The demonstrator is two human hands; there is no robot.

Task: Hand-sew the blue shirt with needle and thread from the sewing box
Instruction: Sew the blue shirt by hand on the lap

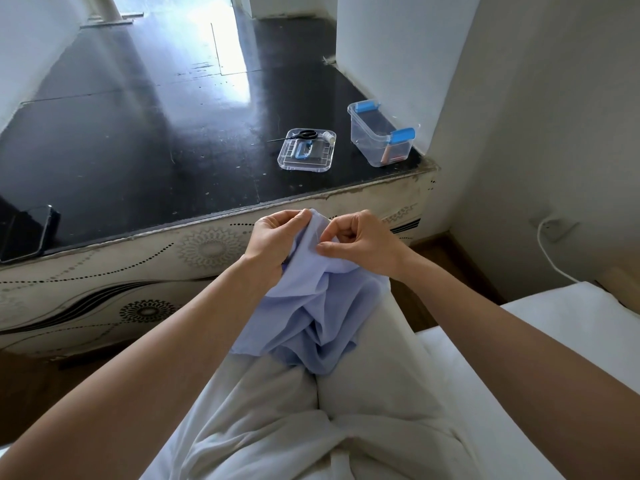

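The light blue shirt [311, 306] lies bunched over my lap, its upper edge lifted in front of me. My left hand [273, 239] grips that raised fold from the left, fingers curled round the cloth. My right hand [360, 242] pinches at the fabric just right of the fold, thumb and forefinger pressed together; a thin needle is faintly visible at the pinch. The clear sewing box [381, 136] with blue clasps stands open on the dark table, back right. Its lid [306, 152] lies flat to the left, with black scissors [301, 135] and a white thread spool [329, 136] at its far edge.
A dark phone [24, 233] lies at the table's near left edge. The dark table [138, 133] has a patterned white front panel. A white cable [550, 251] hangs from a wall socket at right. White bedding [554, 334] lies at my right side.
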